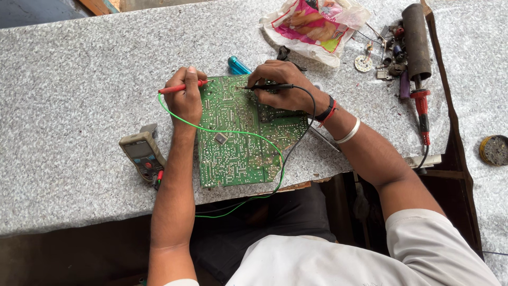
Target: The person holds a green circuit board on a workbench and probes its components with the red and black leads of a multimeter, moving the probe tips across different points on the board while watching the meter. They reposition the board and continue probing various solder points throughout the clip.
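Green circuit board [238, 143] under both hands, left hand [184, 98] (red probe [182, 87])

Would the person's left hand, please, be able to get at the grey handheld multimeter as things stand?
Probably yes: the grey handheld multimeter lies uncovered beside the left forearm, but the left hand is gripping the red test probe on the green circuit board.

A red probe [182, 87] is held by the left hand [185, 98] and a black probe [267, 87] by the right hand [283, 85], over a green circuit board [238, 137] on the tabletop [79, 79].
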`<state>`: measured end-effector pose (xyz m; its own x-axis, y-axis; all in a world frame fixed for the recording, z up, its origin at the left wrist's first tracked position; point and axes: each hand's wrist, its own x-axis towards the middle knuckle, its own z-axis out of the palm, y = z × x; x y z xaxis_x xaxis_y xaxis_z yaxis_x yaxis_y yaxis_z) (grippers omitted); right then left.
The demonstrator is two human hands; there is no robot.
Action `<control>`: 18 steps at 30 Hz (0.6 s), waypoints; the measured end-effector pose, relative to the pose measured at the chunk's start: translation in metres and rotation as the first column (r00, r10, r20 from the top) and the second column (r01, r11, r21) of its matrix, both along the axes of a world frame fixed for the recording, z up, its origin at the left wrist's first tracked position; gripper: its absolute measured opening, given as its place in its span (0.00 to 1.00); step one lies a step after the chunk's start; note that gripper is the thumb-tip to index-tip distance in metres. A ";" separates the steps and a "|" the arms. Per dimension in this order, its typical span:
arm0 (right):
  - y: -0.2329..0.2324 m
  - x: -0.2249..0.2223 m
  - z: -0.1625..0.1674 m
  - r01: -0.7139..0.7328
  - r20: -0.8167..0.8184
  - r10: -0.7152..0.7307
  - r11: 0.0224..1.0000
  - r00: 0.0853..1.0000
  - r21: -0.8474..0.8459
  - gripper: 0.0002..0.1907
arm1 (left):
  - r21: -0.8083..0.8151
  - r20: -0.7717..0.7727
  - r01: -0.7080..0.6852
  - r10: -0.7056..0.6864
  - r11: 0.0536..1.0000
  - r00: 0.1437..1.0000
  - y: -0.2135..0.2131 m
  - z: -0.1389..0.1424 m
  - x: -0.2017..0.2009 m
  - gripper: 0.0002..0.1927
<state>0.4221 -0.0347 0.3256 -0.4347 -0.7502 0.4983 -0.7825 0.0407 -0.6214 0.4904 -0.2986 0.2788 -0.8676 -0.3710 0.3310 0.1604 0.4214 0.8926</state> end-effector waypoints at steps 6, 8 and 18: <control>0.002 -0.002 0.000 -0.007 -0.012 0.007 1.000 1.000 -0.011 0.10 | 0.011 -0.007 0.021 -0.021 1.000 1.000 0.000 -0.001 -0.002 0.20; 0.003 -0.002 0.000 -0.004 -0.007 0.004 1.000 1.000 -0.009 0.10 | 0.015 -0.002 0.031 -0.031 0.999 1.000 -0.001 -0.002 -0.003 0.20; 0.001 -0.001 0.000 0.010 0.033 -0.009 1.000 0.999 -0.011 0.10 | 0.012 0.009 0.041 -0.041 0.999 0.999 -0.004 0.002 0.000 0.21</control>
